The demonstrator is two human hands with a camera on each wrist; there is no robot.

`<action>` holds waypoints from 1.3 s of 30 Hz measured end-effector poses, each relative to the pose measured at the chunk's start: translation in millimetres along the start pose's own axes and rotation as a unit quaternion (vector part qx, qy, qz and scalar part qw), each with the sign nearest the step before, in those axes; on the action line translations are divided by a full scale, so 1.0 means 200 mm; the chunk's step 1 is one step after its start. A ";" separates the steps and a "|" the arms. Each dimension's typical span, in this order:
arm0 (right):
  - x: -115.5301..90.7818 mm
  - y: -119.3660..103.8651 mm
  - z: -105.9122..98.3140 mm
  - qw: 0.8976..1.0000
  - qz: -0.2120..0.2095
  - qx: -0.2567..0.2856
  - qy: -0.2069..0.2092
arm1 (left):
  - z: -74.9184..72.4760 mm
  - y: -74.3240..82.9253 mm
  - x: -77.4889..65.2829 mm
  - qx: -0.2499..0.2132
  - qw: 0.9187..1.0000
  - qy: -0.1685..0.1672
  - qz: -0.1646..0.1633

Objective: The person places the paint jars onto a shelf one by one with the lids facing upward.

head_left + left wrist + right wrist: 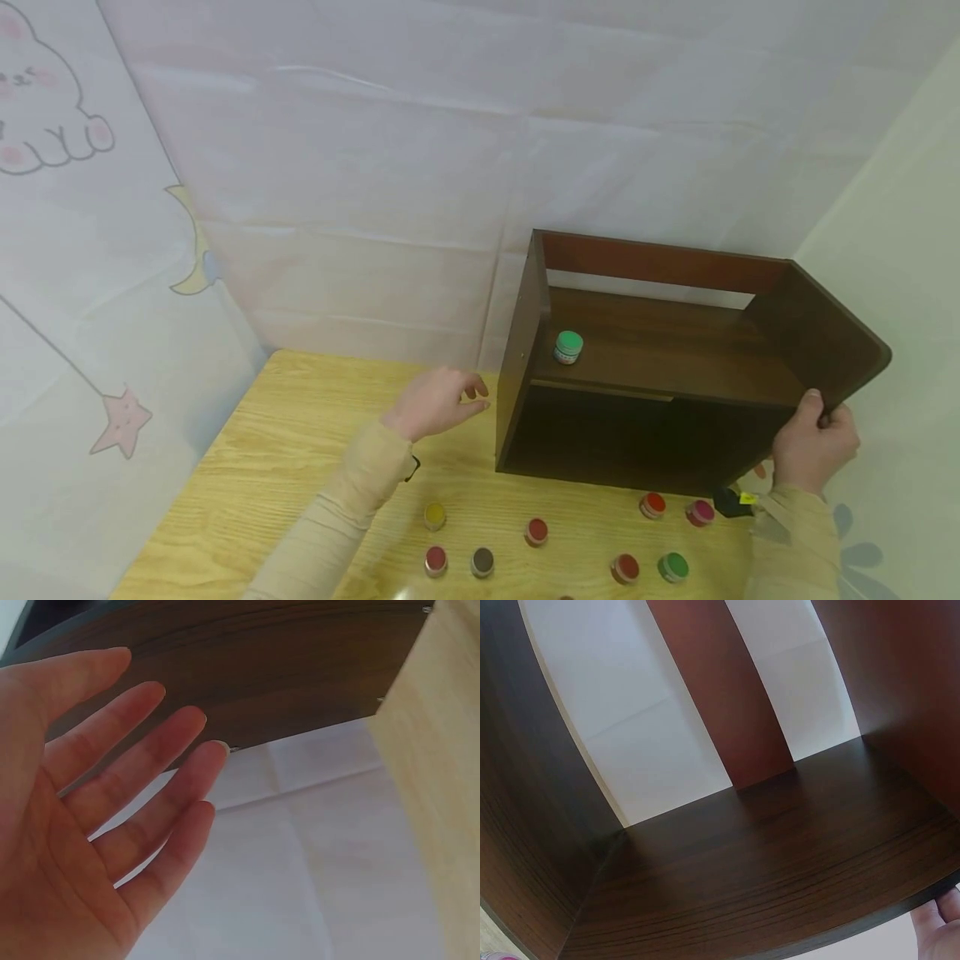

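Gripping the dark shelf unit at its R side

R hand [816, 442] has its thumb and fingers curled round the front edge of the R side panel [825, 333]. L hand [438, 402] holds nothing: fingers loosely bent & spread, just beside the unit's L side panel [521, 354].

The shelf unit [675, 354] stands upright at the back R of the wood-grain bench [315, 408], near the white wall sheet [360, 208]. Finish = dark brown w/ fine streaky grain. Open front, 2 levels; lower one v. dark inside. Side panels rise above the upper shelf, w/ rounded top front corners. A reddish-brown rail [667, 261] spans the upper back, w/ a gap below it showing the white sheet. Small metallic fittings [381, 699] dot the L side panel's outer face.

1 green-lidded jar [568, 347] sits upright on the upper shelf, near its L end. More small jars [536, 532], lids red, yellow, green, magenta & dark grey, stand on the bench in front.
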State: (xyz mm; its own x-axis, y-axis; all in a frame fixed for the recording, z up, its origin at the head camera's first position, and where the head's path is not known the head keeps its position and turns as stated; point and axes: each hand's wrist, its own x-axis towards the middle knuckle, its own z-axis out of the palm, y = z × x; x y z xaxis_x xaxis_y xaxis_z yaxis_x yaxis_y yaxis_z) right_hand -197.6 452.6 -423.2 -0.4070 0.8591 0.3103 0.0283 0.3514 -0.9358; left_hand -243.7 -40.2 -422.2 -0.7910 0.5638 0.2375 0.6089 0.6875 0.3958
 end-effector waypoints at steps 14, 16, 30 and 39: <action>0.00 -0.01 -0.01 1.000 0.008 -0.019 -0.005 | 0.12 -0.08 -0.07 0.009 0.999 -0.035 -0.019; 0.00 -0.01 -0.01 1.000 0.007 -0.018 -0.006 | 0.14 -0.09 -0.08 0.012 0.999 -0.039 -0.019; -0.01 0.01 0.01 1.000 0.014 -0.001 -0.010 | 0.30 -0.12 -0.18 0.021 0.996 -0.086 -0.021; -0.01 0.01 0.00 1.000 -0.004 -0.016 -0.005 | 0.40 -0.11 -0.27 0.005 0.993 -0.115 -0.029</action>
State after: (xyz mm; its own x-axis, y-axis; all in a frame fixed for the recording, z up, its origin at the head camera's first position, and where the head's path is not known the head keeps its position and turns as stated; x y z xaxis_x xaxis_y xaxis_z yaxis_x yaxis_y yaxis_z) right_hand -197.6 451.5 -425.6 -0.4163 0.8527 0.3155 0.0534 0.3694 -0.9277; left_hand -210.0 -48.2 -514.4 -0.7915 0.6112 0.0058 0.5634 0.7259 0.3945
